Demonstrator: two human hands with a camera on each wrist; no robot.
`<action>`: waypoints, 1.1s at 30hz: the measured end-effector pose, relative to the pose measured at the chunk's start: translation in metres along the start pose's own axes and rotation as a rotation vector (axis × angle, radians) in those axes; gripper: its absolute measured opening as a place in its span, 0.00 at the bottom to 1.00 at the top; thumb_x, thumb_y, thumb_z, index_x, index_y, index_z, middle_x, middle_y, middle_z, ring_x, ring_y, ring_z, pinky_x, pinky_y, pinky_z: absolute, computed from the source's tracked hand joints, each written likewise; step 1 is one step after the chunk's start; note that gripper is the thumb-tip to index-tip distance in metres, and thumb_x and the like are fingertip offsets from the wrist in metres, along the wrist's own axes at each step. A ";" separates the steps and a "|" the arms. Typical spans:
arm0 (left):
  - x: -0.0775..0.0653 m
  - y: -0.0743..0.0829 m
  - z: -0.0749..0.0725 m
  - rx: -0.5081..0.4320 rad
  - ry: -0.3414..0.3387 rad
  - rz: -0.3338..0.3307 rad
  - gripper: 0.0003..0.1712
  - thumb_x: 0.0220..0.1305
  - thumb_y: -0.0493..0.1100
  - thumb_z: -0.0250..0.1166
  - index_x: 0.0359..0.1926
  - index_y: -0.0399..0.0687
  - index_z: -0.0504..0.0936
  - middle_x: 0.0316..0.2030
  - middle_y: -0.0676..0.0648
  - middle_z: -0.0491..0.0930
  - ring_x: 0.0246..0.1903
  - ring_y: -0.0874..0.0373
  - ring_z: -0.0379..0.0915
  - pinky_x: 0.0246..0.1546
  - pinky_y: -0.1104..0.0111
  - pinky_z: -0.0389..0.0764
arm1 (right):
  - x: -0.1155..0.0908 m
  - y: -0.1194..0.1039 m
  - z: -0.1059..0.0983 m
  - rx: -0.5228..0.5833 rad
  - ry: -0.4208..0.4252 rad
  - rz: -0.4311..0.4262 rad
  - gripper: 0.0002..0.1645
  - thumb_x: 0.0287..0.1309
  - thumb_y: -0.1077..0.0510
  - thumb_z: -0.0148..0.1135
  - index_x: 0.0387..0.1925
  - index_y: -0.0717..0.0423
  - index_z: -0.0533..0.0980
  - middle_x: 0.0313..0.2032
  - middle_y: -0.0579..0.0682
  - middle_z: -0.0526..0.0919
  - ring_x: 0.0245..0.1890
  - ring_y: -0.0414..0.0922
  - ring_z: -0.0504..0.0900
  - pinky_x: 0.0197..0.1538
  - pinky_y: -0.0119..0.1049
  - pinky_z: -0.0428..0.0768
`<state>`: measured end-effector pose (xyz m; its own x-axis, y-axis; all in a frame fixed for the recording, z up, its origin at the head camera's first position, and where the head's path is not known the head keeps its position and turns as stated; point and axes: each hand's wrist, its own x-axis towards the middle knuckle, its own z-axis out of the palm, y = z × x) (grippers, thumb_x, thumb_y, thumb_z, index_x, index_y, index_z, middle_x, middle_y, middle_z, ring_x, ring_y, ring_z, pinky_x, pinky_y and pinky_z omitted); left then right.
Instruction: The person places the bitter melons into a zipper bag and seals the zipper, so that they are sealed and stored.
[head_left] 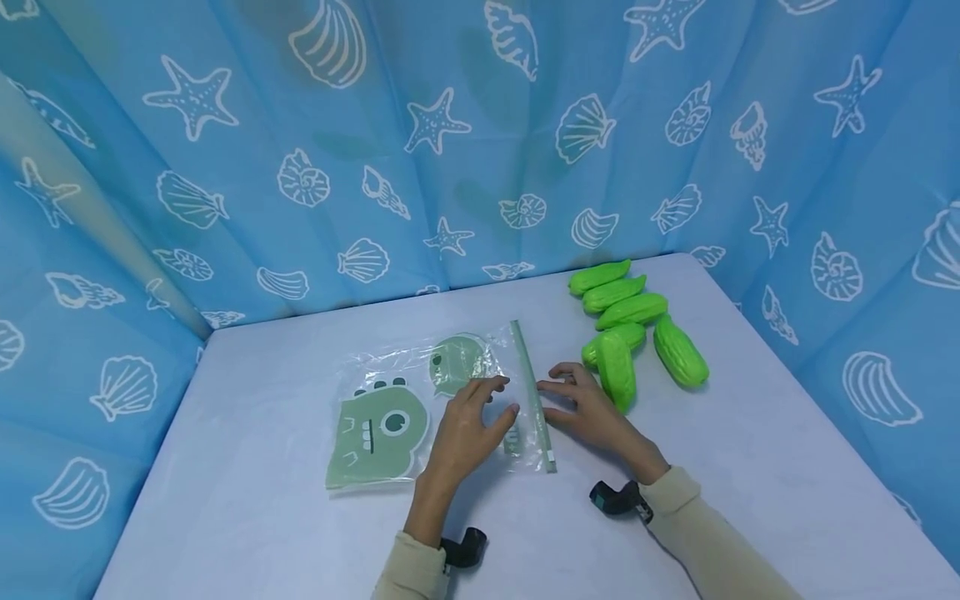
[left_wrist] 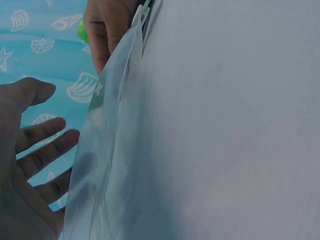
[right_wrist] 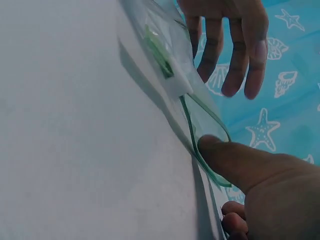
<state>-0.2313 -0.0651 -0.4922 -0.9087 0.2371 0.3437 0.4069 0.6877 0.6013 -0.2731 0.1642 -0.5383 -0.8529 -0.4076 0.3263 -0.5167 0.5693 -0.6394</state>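
A clear zip bag [head_left: 489, 417] printed with green cartoon monsters lies on the white table, its green-edged mouth on the right. My left hand [head_left: 465, 429] hovers above the bag's right half, fingers spread and nothing held. At the mouth, my right hand [head_left: 588, 417] has its thumb and fingertips by the green edge, thumb and index apart. Up close in the right wrist view, the two rims of the zip edge [right_wrist: 189, 122] stand slightly parted around the thumb [right_wrist: 220, 155]. The other right fingers are partly hidden there.
Several bright green ridged gourds [head_left: 632, 310] lie at the table's right rear, one [head_left: 617, 372] just beyond my right hand. A blue curtain [head_left: 450, 167] with seashell prints surrounds the white table [head_left: 255, 433]. Small black cameras [head_left: 465, 547] sit on both wrists.
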 end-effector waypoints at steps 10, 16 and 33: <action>0.003 0.000 0.008 0.027 -0.044 -0.034 0.23 0.69 0.53 0.64 0.60 0.51 0.79 0.49 0.49 0.81 0.50 0.54 0.79 0.50 0.59 0.80 | -0.001 -0.008 0.003 -0.100 -0.018 0.035 0.29 0.57 0.53 0.74 0.59 0.58 0.79 0.62 0.56 0.69 0.54 0.51 0.69 0.53 0.48 0.74; 0.012 0.002 0.015 -0.034 -0.103 -0.056 0.22 0.70 0.52 0.63 0.59 0.46 0.80 0.45 0.48 0.82 0.42 0.56 0.80 0.42 0.65 0.81 | -0.002 -0.008 0.002 -0.120 -0.030 0.040 0.29 0.58 0.52 0.74 0.59 0.57 0.79 0.63 0.56 0.68 0.57 0.53 0.69 0.55 0.50 0.74; 0.050 0.012 0.036 0.024 -0.094 -0.140 0.17 0.63 0.53 0.69 0.35 0.43 0.79 0.24 0.53 0.74 0.22 0.62 0.68 0.21 0.73 0.71 | -0.004 -0.008 0.003 -0.127 0.010 -0.001 0.24 0.55 0.58 0.74 0.55 0.56 0.82 0.60 0.56 0.71 0.47 0.48 0.69 0.47 0.44 0.73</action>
<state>-0.2751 -0.0203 -0.4936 -0.9614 0.2004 0.1886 0.2748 0.7345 0.6205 -0.2659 0.1590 -0.5369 -0.8529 -0.4010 0.3343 -0.5220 0.6554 -0.5459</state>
